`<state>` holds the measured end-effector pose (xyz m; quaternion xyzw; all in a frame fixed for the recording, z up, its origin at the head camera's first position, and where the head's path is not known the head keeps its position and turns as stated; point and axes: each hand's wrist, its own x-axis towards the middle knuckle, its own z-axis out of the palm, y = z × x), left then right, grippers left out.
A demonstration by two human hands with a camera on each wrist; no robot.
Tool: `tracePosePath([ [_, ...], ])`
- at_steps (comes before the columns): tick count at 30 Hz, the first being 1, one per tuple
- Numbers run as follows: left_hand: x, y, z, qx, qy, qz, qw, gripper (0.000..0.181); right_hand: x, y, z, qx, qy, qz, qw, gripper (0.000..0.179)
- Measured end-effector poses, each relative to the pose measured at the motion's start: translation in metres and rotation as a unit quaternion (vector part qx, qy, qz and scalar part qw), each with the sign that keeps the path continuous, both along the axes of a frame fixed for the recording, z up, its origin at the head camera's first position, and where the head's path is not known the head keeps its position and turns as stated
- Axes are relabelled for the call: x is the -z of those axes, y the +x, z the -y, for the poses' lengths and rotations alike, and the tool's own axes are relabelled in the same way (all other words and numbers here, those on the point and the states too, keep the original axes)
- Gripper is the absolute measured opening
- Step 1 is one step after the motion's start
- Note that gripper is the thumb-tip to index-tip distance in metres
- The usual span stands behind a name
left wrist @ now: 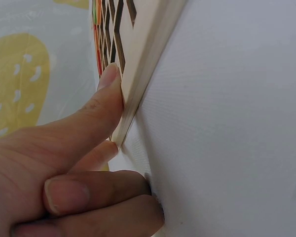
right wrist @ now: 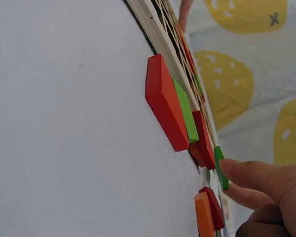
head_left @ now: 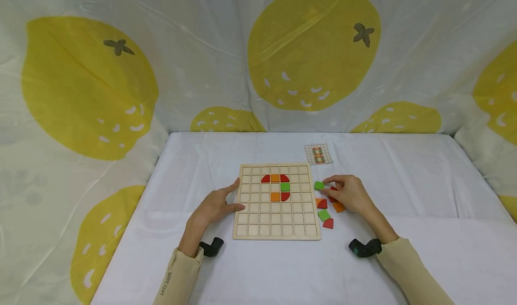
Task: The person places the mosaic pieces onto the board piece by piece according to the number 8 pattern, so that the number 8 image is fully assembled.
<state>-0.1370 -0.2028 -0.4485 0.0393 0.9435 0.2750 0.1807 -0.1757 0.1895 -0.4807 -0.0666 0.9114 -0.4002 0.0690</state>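
Note:
A wooden grid board [head_left: 258, 230] lies on the table. Set in its upper squares are several tiles, among them an orange square [head_left: 275, 196], a green square [head_left: 285, 187] and a red rounded piece [head_left: 265, 178]. My left hand [head_left: 213, 206] touches the board's left edge, thumb straight on the rim, index finger farther up against the side; the other fingers bend below in the left wrist view. To the board's right, my right hand [head_left: 352, 192] pinches a green square tile [right wrist: 219, 168] between thumb and index finger.
Loose tiles lie by the board's right edge: a green square [head_left: 324, 215], a red rounded piece [head_left: 328, 223], an orange one [head_left: 338, 206] and others partly under the right hand. Behind the board is a small printed pattern card [head_left: 318, 160]. A lemon-print cloth [head_left: 210, 71] hangs behind.

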Motion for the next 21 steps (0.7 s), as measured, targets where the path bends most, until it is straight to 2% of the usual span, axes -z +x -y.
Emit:
tracePosePath([
  [7,0.001,-0.001,0.0,-0.004,-0.006,0.003,1.0,0.088,-0.002,0.002,0.002,0.0,0.006,-0.004,1.0,0.029],
  [16,0.002,-0.001,0.0,-0.003,-0.006,0.002,1.0,0.088,-0.009,0.005,0.006,-0.035,0.045,-0.036,0.9977,0.029],
  [21,0.001,0.0,0.0,-0.006,0.0,0.004,1.0,0.088,-0.011,0.006,0.005,-0.042,0.043,-0.05,0.9969,0.028],
])
